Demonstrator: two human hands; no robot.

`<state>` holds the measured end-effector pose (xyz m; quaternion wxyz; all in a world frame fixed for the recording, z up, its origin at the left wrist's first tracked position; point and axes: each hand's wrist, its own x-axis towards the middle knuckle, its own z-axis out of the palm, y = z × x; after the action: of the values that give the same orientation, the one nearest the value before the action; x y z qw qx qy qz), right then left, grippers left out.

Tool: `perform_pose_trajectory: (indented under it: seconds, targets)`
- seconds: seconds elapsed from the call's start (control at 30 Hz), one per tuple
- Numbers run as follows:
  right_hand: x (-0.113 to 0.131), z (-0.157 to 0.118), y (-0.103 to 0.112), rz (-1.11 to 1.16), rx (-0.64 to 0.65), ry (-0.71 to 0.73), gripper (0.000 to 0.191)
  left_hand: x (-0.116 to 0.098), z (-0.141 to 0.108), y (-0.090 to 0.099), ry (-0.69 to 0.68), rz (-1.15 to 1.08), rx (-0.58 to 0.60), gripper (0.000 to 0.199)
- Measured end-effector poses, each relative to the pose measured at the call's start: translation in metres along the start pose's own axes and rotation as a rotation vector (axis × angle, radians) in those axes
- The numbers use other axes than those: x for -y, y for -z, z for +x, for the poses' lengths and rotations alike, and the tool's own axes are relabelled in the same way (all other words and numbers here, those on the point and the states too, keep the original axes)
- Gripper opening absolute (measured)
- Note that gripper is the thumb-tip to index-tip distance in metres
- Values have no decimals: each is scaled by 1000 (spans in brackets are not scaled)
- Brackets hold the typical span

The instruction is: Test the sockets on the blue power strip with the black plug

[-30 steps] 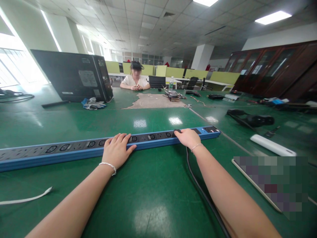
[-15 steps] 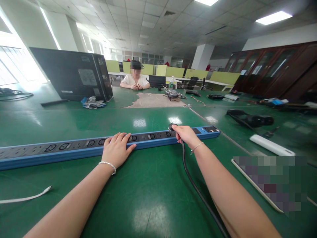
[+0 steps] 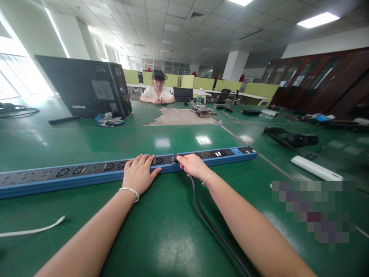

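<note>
A long blue power strip [image 3: 95, 177] with a dark socket face lies across the green table. My left hand [image 3: 140, 173] rests flat over its middle, fingers spread on the top and the thumb pointing right along the near side. To the right of it, my right hand [image 3: 191, 165] is closed around a black power plug [image 3: 174, 158]. The plug sits over the strip's sockets; its prongs are hidden, so I cannot tell whether they are in. From under that hand a black cable [image 3: 209, 219] runs down toward the lower right.
A black computer case [image 3: 83, 86] stands at the back left, with gloves [image 3: 109, 120] beside it. A person [image 3: 157, 92] sits across the table. On the right lie a white bar-shaped object [image 3: 316, 168] and a black strapped object [image 3: 291, 138]. A white cable [image 3: 34, 232] lies front left.
My right hand has moved left along the strip with the plug and cable, closer to my left hand. The strip and my left hand appear slightly further right.
</note>
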<state>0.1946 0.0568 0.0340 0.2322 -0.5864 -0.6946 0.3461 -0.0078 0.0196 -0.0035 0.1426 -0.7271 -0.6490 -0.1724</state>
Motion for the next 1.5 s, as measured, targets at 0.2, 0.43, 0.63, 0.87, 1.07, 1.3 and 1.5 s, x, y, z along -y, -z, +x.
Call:
perform_pose_trajectory:
  seconds: [0.2,0.43,0.63,0.87,1.07,1.3,1.5]
  targets:
    - [27,4,-12,-335,-106,8,47,1,-1,1,-2,-13,-5,51]
    - [59,6,-21,-558,-145,-42,46,3,-1,-1,-7,-21,-18,51]
    - [69,6,-20,-603,-132,-66,41,3,-2,-2,-10,-28,-36,50]
    - [70,22,-18,-554,34,-100,35,3,-2,-1,2,-41,-29,50]
    - [72,32,-12,-520,214,-156,34,3,-2,-1,-3,-44,-32,49]
    - [63,14,-24,-564,144,-141,38,3,-2,-1,-10,-40,-43,50]
    - [72,19,-26,-723,205,-89,26,2,-2,1,-8,-36,-28,50]
